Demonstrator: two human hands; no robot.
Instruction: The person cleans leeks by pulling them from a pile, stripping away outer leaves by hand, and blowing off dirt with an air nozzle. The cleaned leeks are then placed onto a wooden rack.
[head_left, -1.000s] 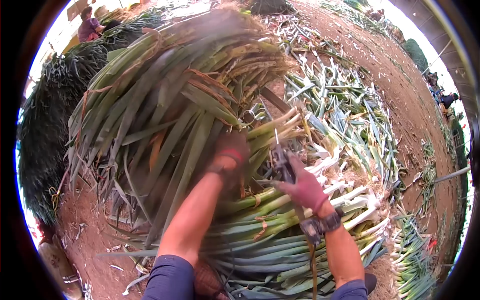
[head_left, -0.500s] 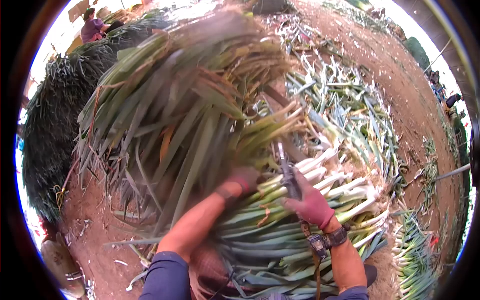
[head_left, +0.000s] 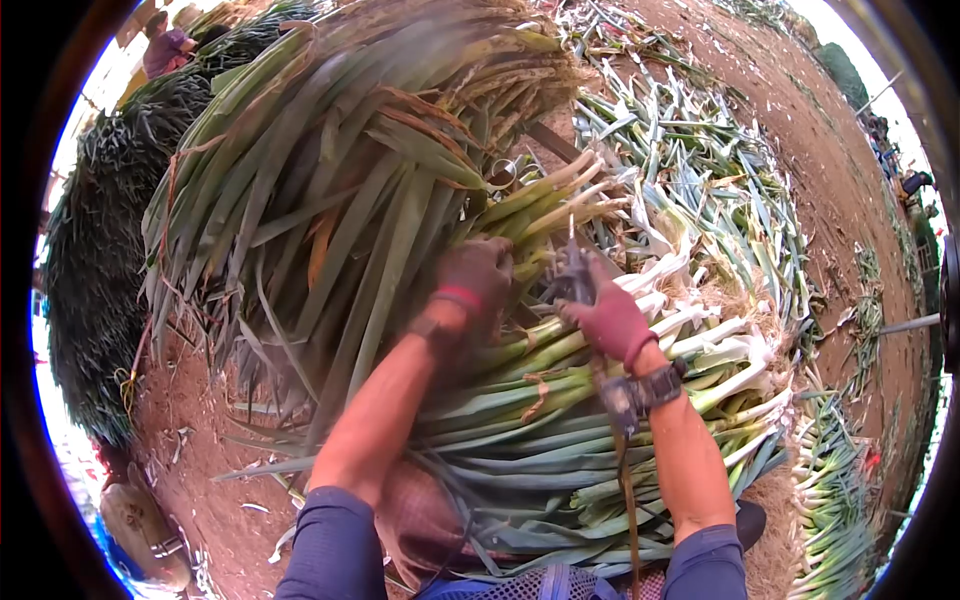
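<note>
My left hand [head_left: 478, 272], in a dark glove with a red cuff, is closed on green onions [head_left: 545, 200] at the lower edge of a large leafy heap [head_left: 350, 160]. In my gloved right hand [head_left: 612, 318] is a dark air gun [head_left: 572, 275], its thin metal nozzle pointing up and away from me. A brown hose [head_left: 628, 500] runs from beneath my right wrist towards my lap. Below both hands lies a layer of long green onions [head_left: 540, 475], white root ends to the right. Exactly how many stalks my left fingers hold is hidden.
Loose leaves and trimmings [head_left: 700, 200] cover the soil at upper right. More green onions [head_left: 835, 500] lie in a row at lower right. A dark green stack [head_left: 100, 240] stands at left, with a person [head_left: 165, 48] sitting beyond it. A rounded container [head_left: 140, 525] is at lower left.
My left hand has moved up and slightly left to the heap's stalks. My right hand has shifted upward with the air gun, whose nozzle has risen. The view has shifted slightly.
</note>
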